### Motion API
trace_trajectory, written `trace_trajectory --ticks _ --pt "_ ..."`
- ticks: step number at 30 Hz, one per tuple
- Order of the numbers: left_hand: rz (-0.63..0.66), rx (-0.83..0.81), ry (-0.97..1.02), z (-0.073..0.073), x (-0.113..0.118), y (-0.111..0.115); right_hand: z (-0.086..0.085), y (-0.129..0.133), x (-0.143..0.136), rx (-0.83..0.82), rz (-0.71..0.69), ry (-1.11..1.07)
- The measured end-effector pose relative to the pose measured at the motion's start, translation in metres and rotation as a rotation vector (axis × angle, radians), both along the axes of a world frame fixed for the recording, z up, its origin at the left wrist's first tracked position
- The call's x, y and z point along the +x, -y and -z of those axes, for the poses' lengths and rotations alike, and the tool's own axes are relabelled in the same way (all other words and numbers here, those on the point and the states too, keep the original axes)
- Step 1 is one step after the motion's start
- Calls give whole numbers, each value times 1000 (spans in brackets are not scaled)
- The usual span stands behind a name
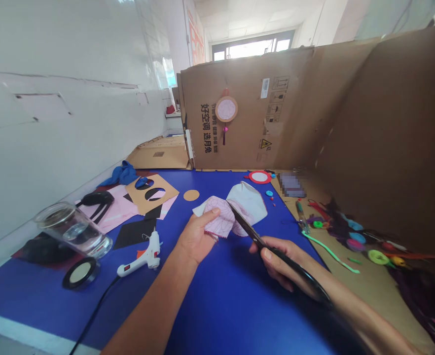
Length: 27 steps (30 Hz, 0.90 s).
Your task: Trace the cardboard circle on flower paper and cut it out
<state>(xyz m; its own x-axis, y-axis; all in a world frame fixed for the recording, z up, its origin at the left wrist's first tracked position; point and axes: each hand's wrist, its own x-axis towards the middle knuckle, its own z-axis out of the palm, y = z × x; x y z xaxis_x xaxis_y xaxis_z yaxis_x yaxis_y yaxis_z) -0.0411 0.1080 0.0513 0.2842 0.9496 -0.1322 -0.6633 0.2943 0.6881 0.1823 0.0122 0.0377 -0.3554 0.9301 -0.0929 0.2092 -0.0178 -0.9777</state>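
Observation:
My left hand [199, 235] grips a piece of thin pink-patterned fabric [219, 220] near the middle, thumb on top. The fabric spreads to the right into a paler, bluish-white part [249, 203]. In my right hand [282, 261] are large black scissors [247, 228], their blades pointing up and left against the fabric between its two parts. How far the blades are apart cannot be made out. A round tan disc [191, 195] lies on the blue table just behind my left hand.
A white glue gun [143, 257], its black cord, a glass jar [77, 230] and cut card [153, 194] lie at left. Cords and beads cover the cardboard [336, 234] at right. A red-rimmed disc [260, 177] lies behind the fabric, before a tall carton [247, 118].

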Motion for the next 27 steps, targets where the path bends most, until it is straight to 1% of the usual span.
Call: trace_trajectory --ticks 9,16,23,27 --pt "-4 6 -20 2 0 -1 0 0 0 0 -8 -4" --pt "-3 9 -14 1 0 1 -4 2 -1 -10 16 7" --pt "14 35 -23 2 -1 0 0 0 0 -20 9 -8" --pt "20 37 -19 3 -1 0 -2 1 0 -34 13 -5"
